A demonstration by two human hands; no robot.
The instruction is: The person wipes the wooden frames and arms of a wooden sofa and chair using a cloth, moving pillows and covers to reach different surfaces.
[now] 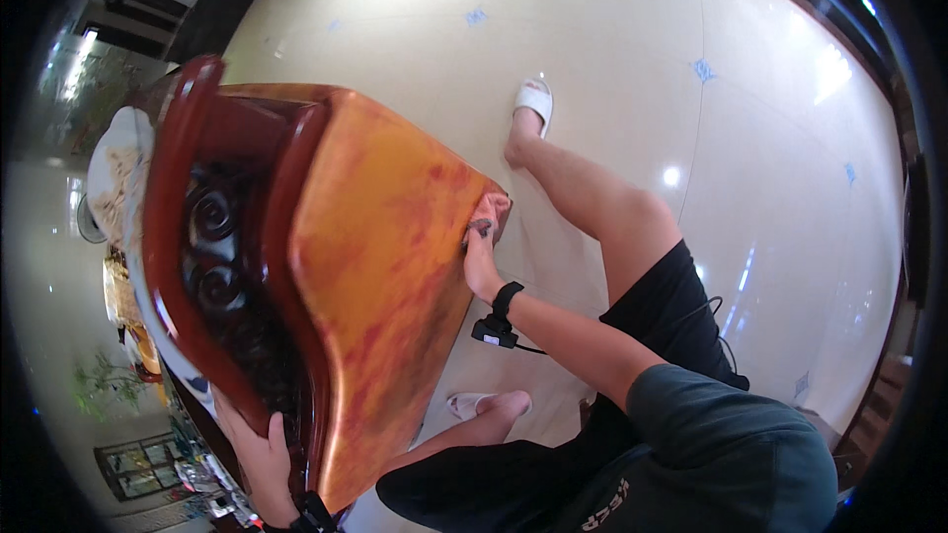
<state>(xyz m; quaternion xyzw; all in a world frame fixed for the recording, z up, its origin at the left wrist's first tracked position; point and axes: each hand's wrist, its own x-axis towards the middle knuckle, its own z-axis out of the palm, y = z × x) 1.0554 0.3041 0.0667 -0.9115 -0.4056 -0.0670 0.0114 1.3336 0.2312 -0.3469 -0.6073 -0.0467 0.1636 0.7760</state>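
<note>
My right hand (481, 266) presses a pink cloth (492, 207) with a grey part against the far corner of a glossy orange-brown wooden panel (378, 229). Its fingertips are partly hidden by the cloth. The panel belongs to a piece of furniture with dark red mouldings and a carved black scroll band (216, 251). Lower down, my left hand (259, 459) straddles the curved dark red rail (167, 236), its thumb on the carved side and its fingers on the other. Black straps circle both wrists.
Around the furniture lies a shiny cream tile floor (592, 29) with small blue inlays. My feet in white slippers (533, 99) stand beside the panel. From the box on my right wrist strap (495, 331) runs a black cable. Beyond the rail is a pale scalloped object (118, 170).
</note>
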